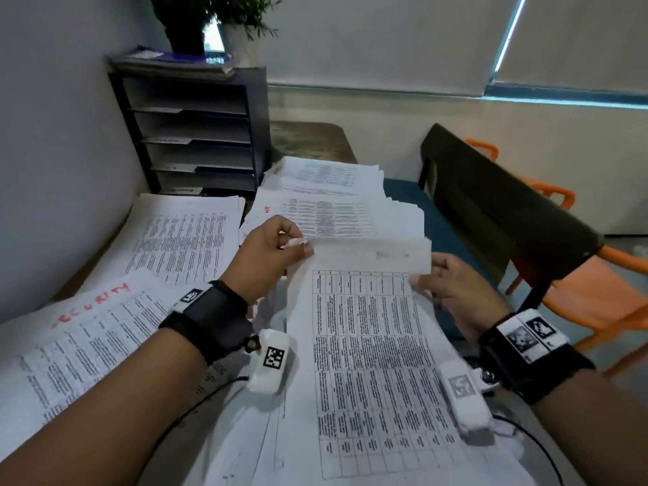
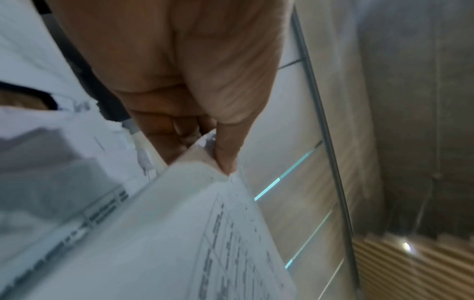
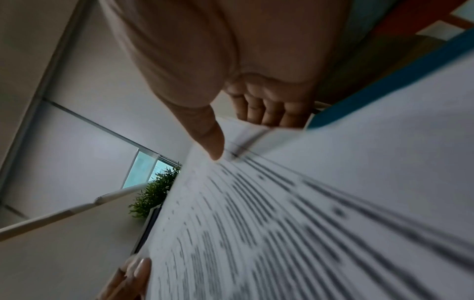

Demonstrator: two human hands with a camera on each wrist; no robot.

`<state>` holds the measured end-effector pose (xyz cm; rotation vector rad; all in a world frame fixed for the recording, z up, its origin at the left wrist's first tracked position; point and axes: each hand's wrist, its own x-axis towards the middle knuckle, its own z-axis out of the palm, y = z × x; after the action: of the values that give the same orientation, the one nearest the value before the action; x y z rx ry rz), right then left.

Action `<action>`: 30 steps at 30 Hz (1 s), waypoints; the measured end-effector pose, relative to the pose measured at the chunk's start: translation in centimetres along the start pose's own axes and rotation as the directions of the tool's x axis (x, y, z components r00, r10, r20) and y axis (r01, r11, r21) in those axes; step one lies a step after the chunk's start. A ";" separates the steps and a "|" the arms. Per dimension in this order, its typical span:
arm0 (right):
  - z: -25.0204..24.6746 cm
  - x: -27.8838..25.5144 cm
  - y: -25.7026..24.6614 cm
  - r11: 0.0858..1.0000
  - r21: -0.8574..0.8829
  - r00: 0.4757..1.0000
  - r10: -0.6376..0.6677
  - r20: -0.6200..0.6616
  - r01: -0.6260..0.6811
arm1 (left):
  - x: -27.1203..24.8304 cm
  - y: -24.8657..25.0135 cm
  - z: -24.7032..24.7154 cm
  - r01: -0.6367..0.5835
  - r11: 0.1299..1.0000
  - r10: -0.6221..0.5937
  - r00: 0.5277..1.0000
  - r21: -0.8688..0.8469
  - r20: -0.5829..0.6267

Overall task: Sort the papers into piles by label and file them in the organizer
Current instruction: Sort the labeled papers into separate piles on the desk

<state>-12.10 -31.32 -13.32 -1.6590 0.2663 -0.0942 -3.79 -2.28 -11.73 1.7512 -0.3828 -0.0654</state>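
Both hands pinch the top sheet (image 1: 364,331): the left hand (image 1: 270,257) has its grip on one top corner, the right hand (image 1: 452,289) on the other. Its top edge folds over, maybe to hunt for a label. It hangs near the organizer (image 1: 196,135), with the sorted piles (image 1: 182,240) between them on the tabletop (image 1: 312,138), so each label has its own spot.

paper piles (image 1: 182,240) across the desk before the organizer (image 1: 196,135)
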 end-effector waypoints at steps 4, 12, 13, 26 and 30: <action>0.2 -1.0 0.2 0.996 0.056 0.990 0.057 0.131 -0.065 | 0.0 -1.2 0.8 0.199 0.949 -0.208 0.978 -0.244 -0.012; -0.3 0.8 1.5 0.981 0.195 0.989 0.033 -0.147 -0.004 | -1.6 -2.0 2.7 0.408 0.896 -0.328 0.874 -0.174 0.359; -0.3 0.8 1.5 0.970 0.237 0.990 0.072 -0.117 -0.043 | -1.5 -2.2 2.7 0.392 0.905 -0.317 0.882 -0.169 0.348; 2.1 -1.2 0.3 0.970 0.233 0.997 0.055 0.047 -0.064 | -1.1 -1.5 -0.6 0.399 0.899 -0.301 0.863 -0.182 0.405; 2.8 -1.7 0.2 0.957 0.177 0.957 0.187 0.221 -0.228 | -0.5 -0.6 -3.5 0.311 0.948 -0.285 0.924 -0.070 0.254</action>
<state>-13.18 -28.24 -13.62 -1.4176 0.2666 0.2012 -3.25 1.23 -11.65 1.6845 -0.2778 -0.5139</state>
